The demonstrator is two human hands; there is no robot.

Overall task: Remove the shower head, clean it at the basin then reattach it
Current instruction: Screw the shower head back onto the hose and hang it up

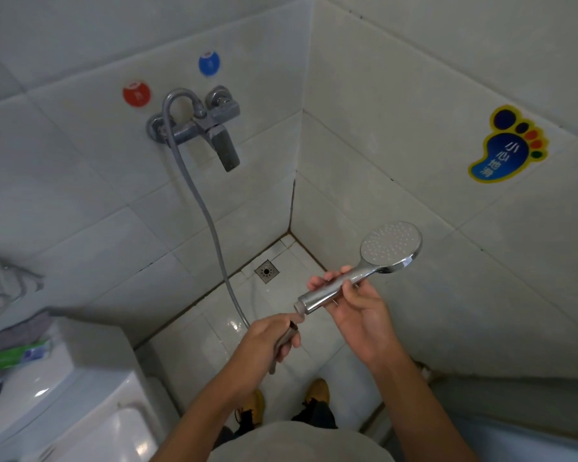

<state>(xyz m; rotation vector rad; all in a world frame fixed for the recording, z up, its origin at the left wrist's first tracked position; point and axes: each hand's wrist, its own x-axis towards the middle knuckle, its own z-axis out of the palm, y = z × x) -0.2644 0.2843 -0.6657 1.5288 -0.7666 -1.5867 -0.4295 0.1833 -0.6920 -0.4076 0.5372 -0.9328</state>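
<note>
The right hand is gripping the head, the left hand is clutching the hose; wet chrome is risking a slip onto tiles.

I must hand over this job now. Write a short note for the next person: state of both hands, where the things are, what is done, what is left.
Right hand: holds the shower head by its handle, spray face up, threaded end toward the left hand.
Left hand: grips the free end of the hose, which runs up to the wall mixer.
Done: head and hose end appear separated; a small gap shows between them.
Left: carry the head to the basin, clean it, then screw it back onto the hose. The basin cannot be identified with certainty in this view.
</note>
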